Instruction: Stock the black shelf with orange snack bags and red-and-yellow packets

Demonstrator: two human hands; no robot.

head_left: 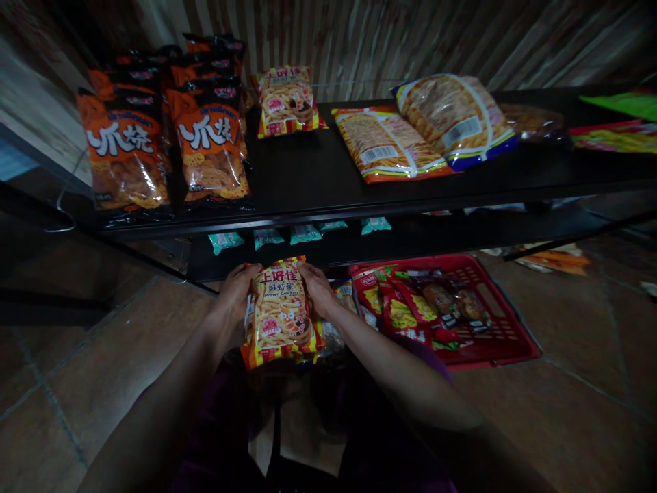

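Between my two hands is an upright bag of prawn crackers [280, 311], red and yellow with its printed front facing me. My left hand [239, 287] grips its left edge and my right hand [319, 291] its upper right edge. Other packaging shows behind the bag, mostly hidden, so I cannot tell whether it is held too. A matching prawn cracker bag [287, 101] stands on the black shelf [302, 178] ahead. To its left stand several orange and black snack bags [210, 147] in rows.
A red basket [513, 335] with snack packs sits on the floor at my right. Two large snack bags [452, 116] lie on the shelf, partly overlapping. Small teal packets [305, 234] line the lower shelf. Green and pink packs [616, 137] lie far right.
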